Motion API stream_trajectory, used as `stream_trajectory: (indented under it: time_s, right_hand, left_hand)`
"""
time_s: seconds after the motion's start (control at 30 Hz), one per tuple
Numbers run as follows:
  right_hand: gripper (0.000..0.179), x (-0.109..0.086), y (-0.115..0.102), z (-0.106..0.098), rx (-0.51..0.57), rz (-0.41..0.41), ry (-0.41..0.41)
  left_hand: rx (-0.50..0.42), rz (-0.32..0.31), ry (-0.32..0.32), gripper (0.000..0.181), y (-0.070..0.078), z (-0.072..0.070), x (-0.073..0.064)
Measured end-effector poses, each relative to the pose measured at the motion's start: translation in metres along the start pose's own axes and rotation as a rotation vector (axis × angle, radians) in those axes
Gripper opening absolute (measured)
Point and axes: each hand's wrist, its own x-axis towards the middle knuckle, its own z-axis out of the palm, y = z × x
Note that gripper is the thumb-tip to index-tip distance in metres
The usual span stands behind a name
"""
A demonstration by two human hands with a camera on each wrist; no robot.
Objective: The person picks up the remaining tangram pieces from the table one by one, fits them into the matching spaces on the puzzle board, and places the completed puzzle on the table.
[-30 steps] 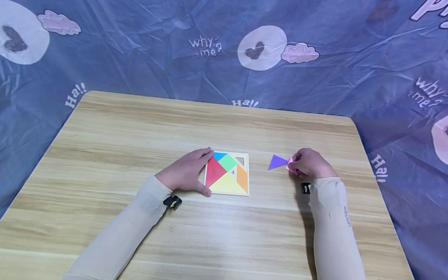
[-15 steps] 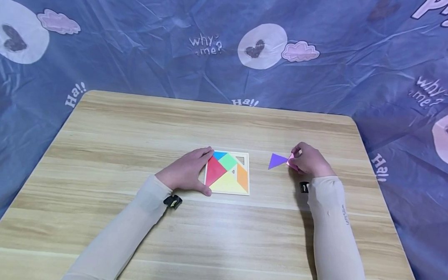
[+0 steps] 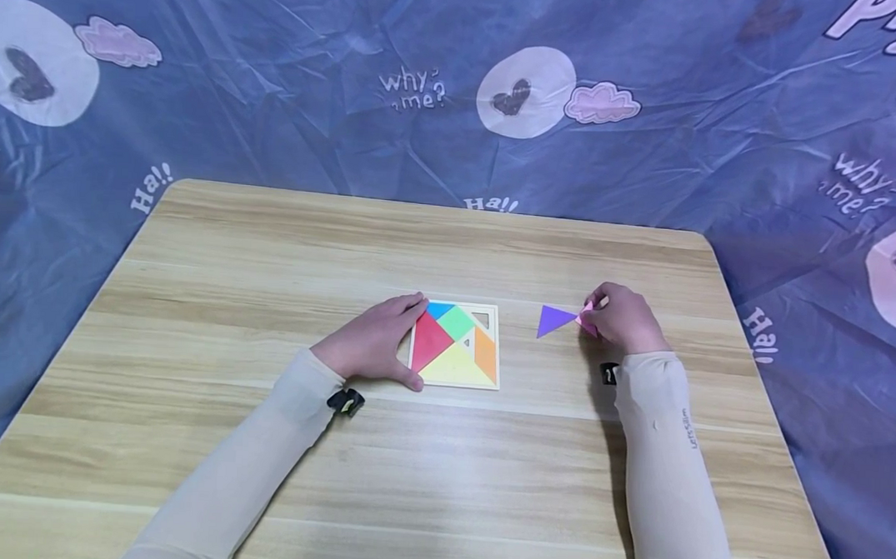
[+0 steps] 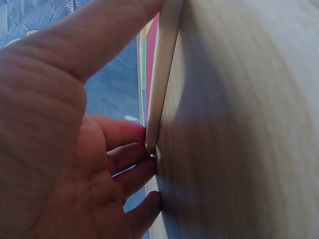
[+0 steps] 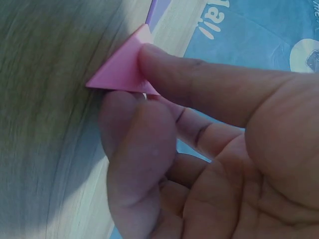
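**Square pale-wood puzzle frame (image 3: 494, 319): five pieces set, two recesses unfilled**

Your right hand (image 3: 621, 319): narrow pinch on a pink, flat, triangular piece (image 5: 124, 64), apparently wooden, well outside the frame between 2 and 3 o'clock. Change within the last second: this hand shifts slightly toward 12, and the pink piece shows a slimmer face. Judgement: it is tilting up in the pinch; the work stands at pick-up, not placement.

Your left hand (image 3: 374, 339): spread wide, thumb and fingers holding the frame's 9 o'clock side; unchanged.

Set pieces: red triangle (image 3: 429, 343), 9; blue triangle (image 3: 439, 310), 11; green square (image 3: 456, 322), 12; orange parallelogram (image 3: 486, 354), 3; yellow triangle (image 3: 453, 367), 6. Recesses: one between 1 and 2, one just off centre toward 3.

Edges and room: a flat purple triangle (image 3: 555, 322) points its tip at the pink piece; contact uncertain. Bare wood-grain tabletop (image 3: 516, 449) separates frame from purple triangle and extends toward 6. The tabletop's 3 o'clock edge is well apart from your right hand.
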Motion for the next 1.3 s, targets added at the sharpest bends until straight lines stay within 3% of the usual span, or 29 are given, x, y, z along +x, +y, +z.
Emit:
stream_trajectory:
  time_s: [0.4,0.97,1.3]
  right_hand:
    - [0.011,-0.0002,-0.0027,0.0001,-0.014,-0.037,0.115]
    - [0.026,0.0003,-0.0059,0.0001,-0.065,-0.038,0.182]
    - [0.014,-0.0002,-0.0064,0.0024,-0.027,-0.045,0.275]
  left_hand:
    - [-0.001,-0.005,0.005,0.129,0.0001,0.0002,-0.0001]
    - [-0.014,0.007,0.007,0.13,0.0009,-0.0009,-0.0017]
    - [-0.009,0.014,0.015,0.129,0.0007,0.0005,-0.0018]
